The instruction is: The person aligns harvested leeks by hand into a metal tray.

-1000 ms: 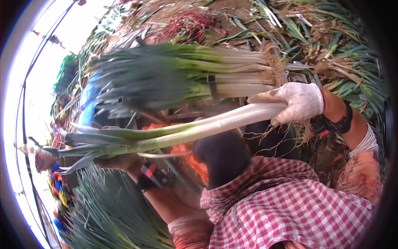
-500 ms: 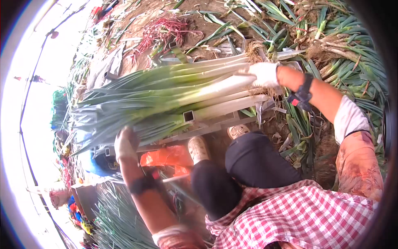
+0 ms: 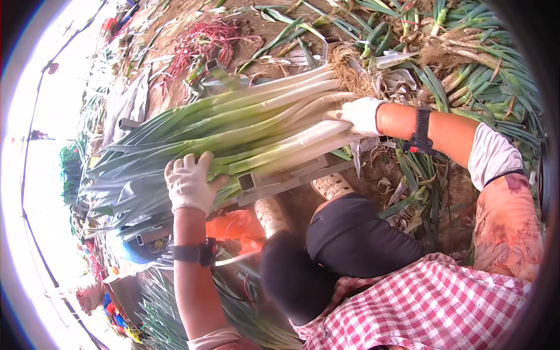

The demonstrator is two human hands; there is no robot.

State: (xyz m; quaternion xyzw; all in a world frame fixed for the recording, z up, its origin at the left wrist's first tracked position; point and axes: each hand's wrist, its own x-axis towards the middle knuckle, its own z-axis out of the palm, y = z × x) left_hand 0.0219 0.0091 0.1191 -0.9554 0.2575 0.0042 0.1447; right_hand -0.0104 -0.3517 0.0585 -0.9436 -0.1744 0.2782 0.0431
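Observation:
A broad bundle of long green onions (image 3: 256,137) lies across a metal frame (image 3: 280,188), white stalks and roots to the right, green leaves to the left. My left hand (image 3: 191,184), in a white glove, rests on the leaves with its fingers spread. At the root end, my gloved right hand (image 3: 361,115) has its fingers round the white stalk of a green onion at the near side of the bundle. Part of that grip is hidden behind the hand. Bushy roots (image 3: 353,70) stick out beyond the far stalks.
More green onions (image 3: 490,76) are heaped at the right, and others (image 3: 175,309) lie at the lower left. Red string (image 3: 207,46) is tangled on the ground beyond the frame. An orange plastic bag (image 3: 236,230) lies near my shoes (image 3: 271,216).
My left hand has moved up from the near edge of the leaves onto the bundle, its fingers now spread. My right hand has shifted slightly down and left over the stalks.

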